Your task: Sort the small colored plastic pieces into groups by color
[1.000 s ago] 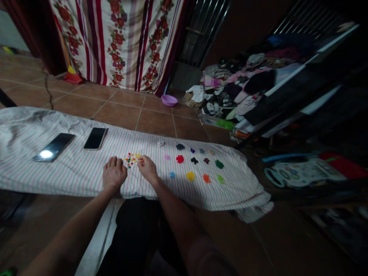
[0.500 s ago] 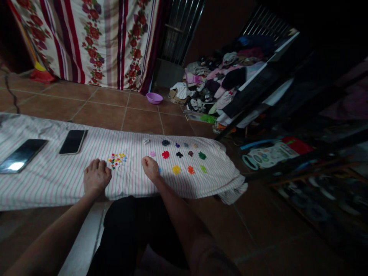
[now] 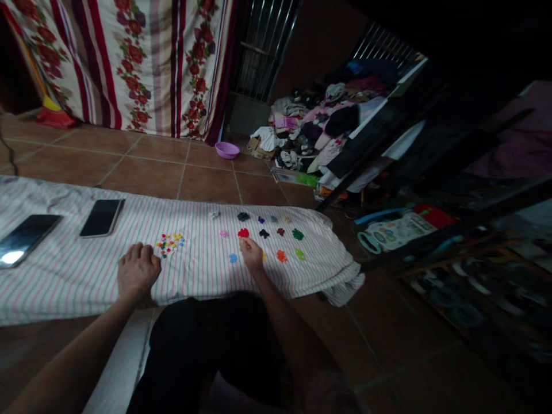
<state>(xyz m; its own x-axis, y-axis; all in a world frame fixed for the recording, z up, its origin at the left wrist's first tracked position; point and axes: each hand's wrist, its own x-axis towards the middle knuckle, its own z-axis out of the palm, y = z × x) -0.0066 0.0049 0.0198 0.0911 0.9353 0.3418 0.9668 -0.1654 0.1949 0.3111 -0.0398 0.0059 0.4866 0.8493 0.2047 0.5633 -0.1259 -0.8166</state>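
My left hand (image 3: pixel 138 267) rests on the striped cloth with its fingers lying against it. Just beyond its fingertips is a scattered mix of small coloured pieces (image 3: pixel 170 244), too small to name. My right hand (image 3: pixel 252 255) is closed in a pinch just in front of the red pile (image 3: pixel 244 232); whatever it holds is hidden. It covers most of the yellow pile (image 3: pixel 264 257). Around it are single-colour piles: blue (image 3: pixel 233 258), pink (image 3: pixel 223 234), black (image 3: pixel 264 233), orange (image 3: pixel 282 256), light green (image 3: pixel 299 253), dark green (image 3: pixel 297 234) and several others.
Two phones (image 3: pixel 102 218) lie on the cloth at the left. The striped cloth (image 3: pixel 194 276) covers a long low surface. Beyond it are a purple basin (image 3: pixel 227 150), a heap of clothes (image 3: pixel 317 126) and a floral curtain (image 3: pixel 159 69). A dark rack stands at the right.
My right hand has moved right, from beside the pink and blue piles to the red and yellow ones. The blue pile now shows fully. My left hand stays beside the mixed pieces.
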